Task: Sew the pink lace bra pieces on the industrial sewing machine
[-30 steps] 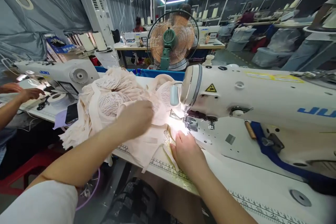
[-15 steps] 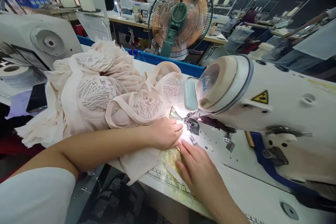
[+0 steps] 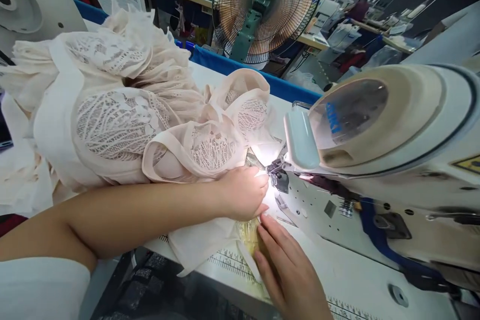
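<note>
Right beside the sewing machine's presser foot (image 3: 275,167), my left hand (image 3: 245,194) is curled with its fingers pressed together on a cream lace bra (image 3: 213,146). Its fingertips hide the exact edge they grip. A cream fabric panel (image 3: 200,242) comes out under that wrist and hangs over the table's front edge. My right hand (image 3: 290,265) lies with fingers stretched out, its index fingertip almost meeting my left fingers. Near its thumb runs a narrow cream strip (image 3: 248,260), over yellowish tape (image 3: 248,235). Whether the right fingers press any cloth cannot be seen.
A heap of cream lace bras (image 3: 112,120) fills the table's left side. The sewing machine head (image 3: 390,120) overhangs from the right, with a pale blue guard (image 3: 302,139). Printed ruler marks (image 3: 228,262) line the front edge. A large fan (image 3: 270,10) stands behind the table.
The view has moved closer and tilted down. My left hand has shifted slightly toward the presser foot, its fingers more curled. My right hand remains just below it.
</note>
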`<state>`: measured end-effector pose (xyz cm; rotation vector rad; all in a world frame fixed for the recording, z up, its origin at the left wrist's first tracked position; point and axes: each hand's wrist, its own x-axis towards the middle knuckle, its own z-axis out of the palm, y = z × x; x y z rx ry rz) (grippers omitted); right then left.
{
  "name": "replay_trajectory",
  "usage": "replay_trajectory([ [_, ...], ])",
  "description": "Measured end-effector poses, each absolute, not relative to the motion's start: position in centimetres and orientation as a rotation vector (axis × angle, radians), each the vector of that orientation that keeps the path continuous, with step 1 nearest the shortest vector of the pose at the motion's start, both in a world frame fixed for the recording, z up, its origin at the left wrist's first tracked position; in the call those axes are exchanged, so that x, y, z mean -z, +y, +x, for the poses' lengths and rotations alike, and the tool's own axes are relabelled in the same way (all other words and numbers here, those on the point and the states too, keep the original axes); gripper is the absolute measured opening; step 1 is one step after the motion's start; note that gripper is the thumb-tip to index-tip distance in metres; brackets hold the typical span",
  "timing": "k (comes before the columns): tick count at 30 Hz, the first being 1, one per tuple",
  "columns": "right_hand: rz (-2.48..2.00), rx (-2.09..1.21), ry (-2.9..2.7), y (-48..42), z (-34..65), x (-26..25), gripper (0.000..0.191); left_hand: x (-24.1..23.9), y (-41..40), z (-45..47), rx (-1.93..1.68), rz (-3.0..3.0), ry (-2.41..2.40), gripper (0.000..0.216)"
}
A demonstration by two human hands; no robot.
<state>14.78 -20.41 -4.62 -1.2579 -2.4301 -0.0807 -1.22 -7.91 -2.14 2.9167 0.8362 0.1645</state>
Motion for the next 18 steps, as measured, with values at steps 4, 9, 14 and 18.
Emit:
replay_trajectory([
  [4, -1.286, 0.092, -2.436, -20.34, 14.75, 4.7, 0.038, 2.38, -8.12, -1.15, -0.174, 2.922, 0.859, 0.047],
  [9, -1.283, 0.086, -2.432, -20.28, 14.75, 4.59, 0.037, 2.21, -8.23, -1.19, -0.172, 2.886, 0.879, 0.049],
  [14, -1.292, 0.09, -2.42, -20.34, 14.8, 4.51, 0.038, 1.91, -8.1, -1.26, -0.145, 2.845, 0.858, 0.048],
  [18, -1.273, 0.083, -2.42, -20.15, 14.72, 4.47, 0.039, 2.03, -8.06, -1.23, -0.174, 2.877, 0.845, 0.046],
])
